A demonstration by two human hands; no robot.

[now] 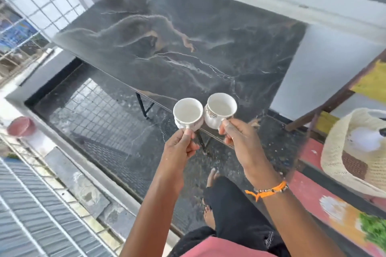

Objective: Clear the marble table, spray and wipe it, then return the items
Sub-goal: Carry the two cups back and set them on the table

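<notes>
You pinched each ceramic cup by its handle: left hand (pixel 181 144) on left cup (pixel 188 113), right hand (pixel 240 139) on right cup (pixel 221 109). Light, brittle, probably slick-glazed.

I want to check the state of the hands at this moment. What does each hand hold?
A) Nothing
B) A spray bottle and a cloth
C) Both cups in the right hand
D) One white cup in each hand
D: the left hand pinches the handle of one white cup, and the right hand holds the other cup.
</notes>
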